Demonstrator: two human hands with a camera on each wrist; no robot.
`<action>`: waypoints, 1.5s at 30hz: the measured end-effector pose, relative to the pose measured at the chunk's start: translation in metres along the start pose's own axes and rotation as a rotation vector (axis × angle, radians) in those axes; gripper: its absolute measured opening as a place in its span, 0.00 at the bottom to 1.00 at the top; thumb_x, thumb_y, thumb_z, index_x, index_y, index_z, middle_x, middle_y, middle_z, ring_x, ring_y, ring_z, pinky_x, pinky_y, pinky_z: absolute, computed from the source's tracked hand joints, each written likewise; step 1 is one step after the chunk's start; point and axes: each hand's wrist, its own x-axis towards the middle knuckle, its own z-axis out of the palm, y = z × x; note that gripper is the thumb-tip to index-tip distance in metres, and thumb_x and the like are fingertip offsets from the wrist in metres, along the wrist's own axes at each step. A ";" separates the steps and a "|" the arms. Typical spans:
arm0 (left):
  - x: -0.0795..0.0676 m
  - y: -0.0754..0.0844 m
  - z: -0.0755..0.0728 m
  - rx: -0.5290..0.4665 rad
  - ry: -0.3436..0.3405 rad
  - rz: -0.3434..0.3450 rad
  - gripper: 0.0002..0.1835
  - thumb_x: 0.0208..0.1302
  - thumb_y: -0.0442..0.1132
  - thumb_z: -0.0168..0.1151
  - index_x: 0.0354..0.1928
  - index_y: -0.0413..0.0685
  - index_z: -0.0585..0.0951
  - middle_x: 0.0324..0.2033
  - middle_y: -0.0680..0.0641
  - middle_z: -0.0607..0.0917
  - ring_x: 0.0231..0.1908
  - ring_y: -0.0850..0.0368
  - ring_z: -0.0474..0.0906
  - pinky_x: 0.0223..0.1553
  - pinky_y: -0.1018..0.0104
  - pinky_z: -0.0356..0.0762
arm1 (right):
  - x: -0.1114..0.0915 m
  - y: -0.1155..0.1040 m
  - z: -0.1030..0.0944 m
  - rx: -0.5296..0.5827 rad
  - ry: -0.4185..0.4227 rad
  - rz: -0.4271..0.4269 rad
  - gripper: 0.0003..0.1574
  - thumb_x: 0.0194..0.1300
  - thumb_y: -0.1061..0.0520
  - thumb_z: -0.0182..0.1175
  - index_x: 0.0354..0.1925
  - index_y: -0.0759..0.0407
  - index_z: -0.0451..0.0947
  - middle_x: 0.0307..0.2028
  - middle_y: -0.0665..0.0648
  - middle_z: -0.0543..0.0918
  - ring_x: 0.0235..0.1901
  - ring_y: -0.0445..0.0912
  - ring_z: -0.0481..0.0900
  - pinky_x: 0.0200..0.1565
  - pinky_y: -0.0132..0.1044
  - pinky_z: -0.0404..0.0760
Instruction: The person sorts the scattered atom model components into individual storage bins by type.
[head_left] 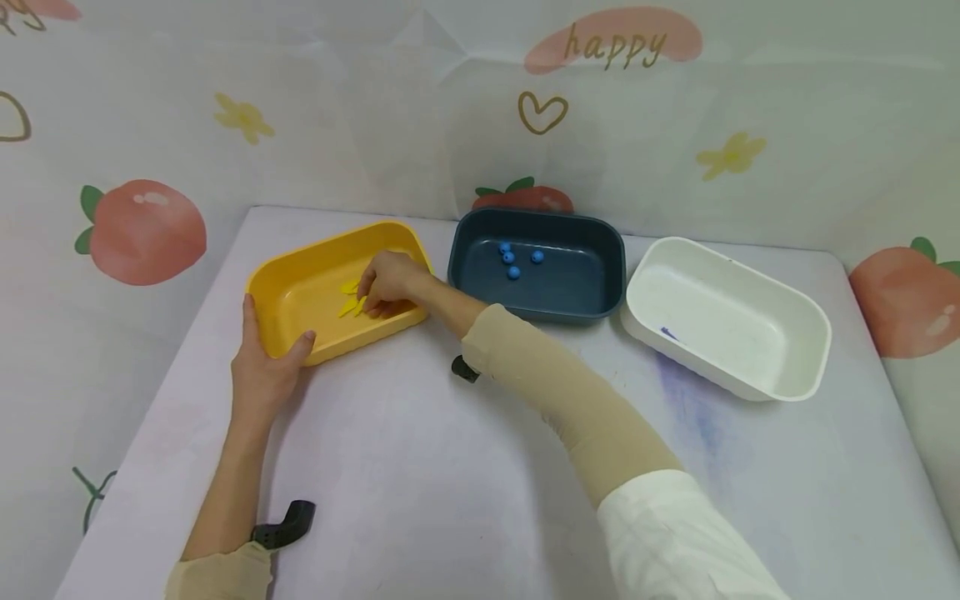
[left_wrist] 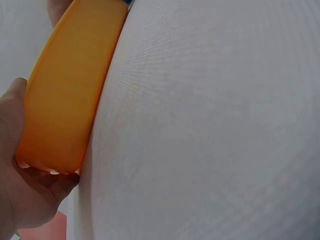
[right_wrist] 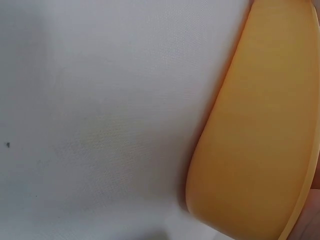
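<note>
My left hand (head_left: 262,371) grips the left end of a yellow tray (head_left: 281,275), its thumb by the front rim; the left wrist view shows this hand (left_wrist: 30,195) curled round the tray's end. Inside the tray, my right hand (head_left: 390,279) reaches down with bent fingers. Several small flat yellow pieces (head_left: 348,307) lie at its fingertips; their exact kind is too small to tell. Whether the fingers pinch one is hidden. From the right wrist, mostly the tray's outer wall (right_wrist: 255,130) is visible, with a bit of the hand at the lower right edge.
Right of the yellow tray stands a dark blue tray (head_left: 570,283) with several round blue beads (head_left: 508,258). Further right is a white tray (head_left: 727,317) with a small purple-blue mark or piece (head_left: 669,334) in it. A printed cloth backdrop (head_left: 375,125) hangs behind.
</note>
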 end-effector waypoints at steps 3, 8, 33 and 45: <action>0.000 0.000 0.000 -0.002 0.002 -0.012 0.51 0.67 0.56 0.57 0.78 0.66 0.33 0.78 0.45 0.46 0.76 0.42 0.47 0.75 0.50 0.44 | -0.001 0.000 0.001 0.026 -0.006 0.013 0.08 0.62 0.63 0.68 0.42 0.61 0.85 0.27 0.57 0.86 0.26 0.47 0.86 0.34 0.32 0.85; 0.000 0.001 0.000 -0.004 0.001 -0.022 0.51 0.67 0.56 0.57 0.78 0.67 0.33 0.78 0.45 0.46 0.75 0.42 0.47 0.75 0.50 0.44 | -0.004 0.000 -0.001 0.062 -0.028 0.011 0.09 0.63 0.64 0.67 0.43 0.63 0.84 0.29 0.59 0.86 0.26 0.48 0.86 0.36 0.34 0.85; 0.003 0.004 -0.003 0.011 -0.090 0.043 0.55 0.67 0.60 0.58 0.77 0.61 0.28 0.78 0.43 0.39 0.76 0.38 0.41 0.74 0.45 0.40 | -0.014 0.002 -0.019 0.261 -0.104 -0.132 0.20 0.72 0.56 0.60 0.59 0.61 0.79 0.29 0.58 0.84 0.18 0.44 0.77 0.35 0.34 0.85; -0.002 0.000 -0.017 0.068 -0.039 0.164 0.43 0.75 0.52 0.49 0.79 0.55 0.35 0.78 0.42 0.35 0.77 0.44 0.30 0.74 0.43 0.32 | -0.052 0.001 -0.036 0.239 -0.095 -0.317 0.20 0.74 0.54 0.57 0.59 0.59 0.79 0.41 0.58 0.86 0.43 0.57 0.82 0.45 0.38 0.83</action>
